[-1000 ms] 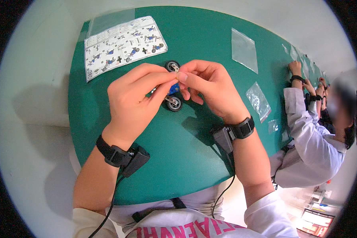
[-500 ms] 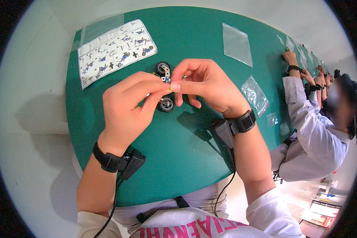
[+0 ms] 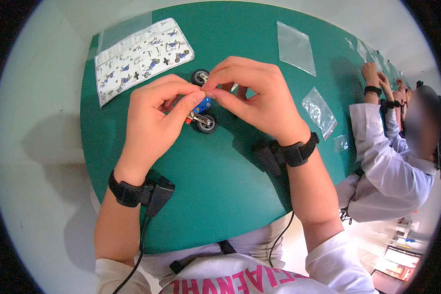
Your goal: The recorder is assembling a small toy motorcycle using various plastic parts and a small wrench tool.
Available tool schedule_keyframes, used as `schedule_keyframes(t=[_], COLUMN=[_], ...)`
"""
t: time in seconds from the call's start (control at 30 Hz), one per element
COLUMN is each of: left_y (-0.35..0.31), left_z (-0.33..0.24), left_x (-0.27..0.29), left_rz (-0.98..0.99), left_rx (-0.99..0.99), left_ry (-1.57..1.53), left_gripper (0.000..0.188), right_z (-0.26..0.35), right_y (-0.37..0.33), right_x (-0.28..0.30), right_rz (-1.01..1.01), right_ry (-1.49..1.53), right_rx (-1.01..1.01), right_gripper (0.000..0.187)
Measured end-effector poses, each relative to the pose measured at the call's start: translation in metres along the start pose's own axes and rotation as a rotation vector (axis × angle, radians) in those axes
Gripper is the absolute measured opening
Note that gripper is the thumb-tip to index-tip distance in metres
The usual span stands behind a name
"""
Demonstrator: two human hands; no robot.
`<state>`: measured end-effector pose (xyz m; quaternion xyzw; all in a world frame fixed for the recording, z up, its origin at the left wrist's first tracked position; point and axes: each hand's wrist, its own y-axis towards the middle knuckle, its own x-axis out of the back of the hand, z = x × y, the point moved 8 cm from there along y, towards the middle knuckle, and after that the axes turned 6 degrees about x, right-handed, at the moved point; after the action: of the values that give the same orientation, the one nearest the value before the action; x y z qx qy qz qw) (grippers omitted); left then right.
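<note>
A small toy motorcycle [image 3: 202, 107] with a blue body, light metal strips and red bits is held between my hands, above the table. One black wheel [image 3: 207, 124] shows at its near end and another wheel [image 3: 199, 77] at its far end. My left hand [image 3: 152, 117] is closed in a pinch on the model's left side. The fingertips of my right hand [image 3: 264, 98] are pressed together at the model's upper part, meeting my left fingertips; what they pinch is hidden. Under my right fingers a pale piece [image 3: 235, 87] shows partly.
A printed instruction sheet [image 3: 142, 59] lies at the far left of the green table [image 3: 206, 191]. Clear plastic bags [image 3: 296, 47] lie at the right, one crumpled bag [image 3: 319, 112] nearer. A co-worker [image 3: 387, 152] sits on the right, hands over the table. A wall borders the left.
Both hands and the model have shifted slightly away from me. The model is turned so that its blue body and red bits now show. My right fingers have changed their pinch.
</note>
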<state>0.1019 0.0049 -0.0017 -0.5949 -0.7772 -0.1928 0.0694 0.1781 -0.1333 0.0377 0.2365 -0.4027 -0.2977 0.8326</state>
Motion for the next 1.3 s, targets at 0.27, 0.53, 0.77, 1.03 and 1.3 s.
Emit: schedule_keyframes(t=[0.27,0.53,0.77,1.03,1.3], left_y=[0.003,0.005,0.004,-0.008,-0.013], left_z=[-0.006,0.005,0.013,0.016,0.020], left_x=[0.003,0.002,0.015,0.016,0.010], left_rz=[-0.146,-0.102,-0.109,0.035,0.103], left_rx=[-0.238,-0.211,-0.129,-0.112,-0.158], left_ry=[0.414,0.439,0.293,0.327,0.359], left_gripper=[0.012,0.011,0.010,0.027,0.039], right_z=[-0.018,-0.028,-0.025,-0.016,-0.007], right_y=[-0.003,-0.005,-0.005,-0.002,-0.001], right_x=[-0.018,-0.024,-0.024,-0.038,-0.045], right_rz=[0.122,0.140,0.187,0.316,0.377], right_ry=[-0.205,-0.139,-0.210,-0.392,-0.484], right_rx=[-0.060,-0.114,-0.119,-0.015,0.016], right_gripper=[0.011,0.012,0.015,0.014,0.012])
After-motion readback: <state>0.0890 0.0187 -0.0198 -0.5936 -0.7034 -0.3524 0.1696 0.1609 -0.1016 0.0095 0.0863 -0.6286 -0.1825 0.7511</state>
